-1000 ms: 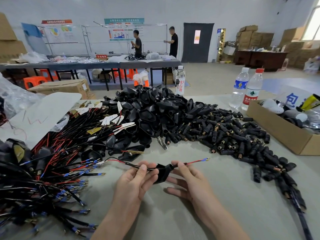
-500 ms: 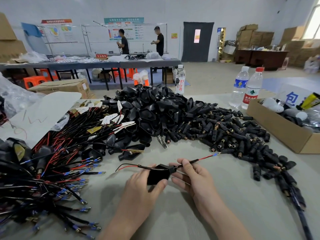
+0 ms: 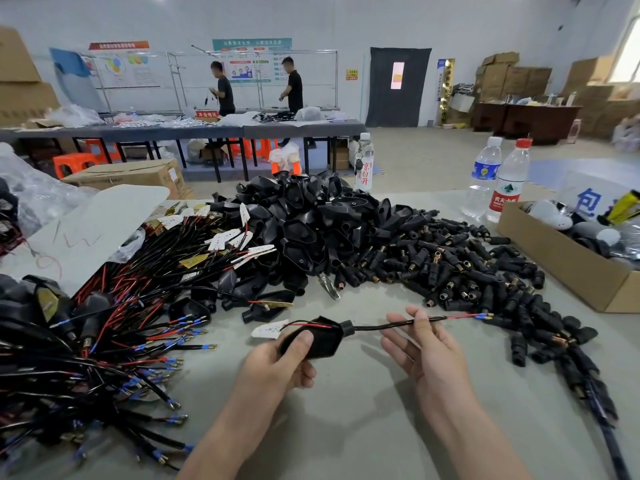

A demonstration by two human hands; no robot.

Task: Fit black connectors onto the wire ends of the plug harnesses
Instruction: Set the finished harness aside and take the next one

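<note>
Holding the plug harness [image 3: 374,328] just on the near side of the connector pile [image 3: 460,271], my left hand [image 3: 277,368] grips its black plug [image 3: 323,337] w/ thumb curled over it, while my right hand [image 3: 427,355] lies loose, fingers [image 3: 424,332] near-straight under the harness, gripping nothing. Wire ends [image 3: 485,316] reach the pile's near edge; next I'd pinch the harness close behind those tips, pick one connector & push straight, no bending.

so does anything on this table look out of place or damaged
One shiny metal piece lies alone at the front edge of the black connector pile, unlike the parts around it. What it is, I cannot tell. Nothing looks spilled or broken.
</note>
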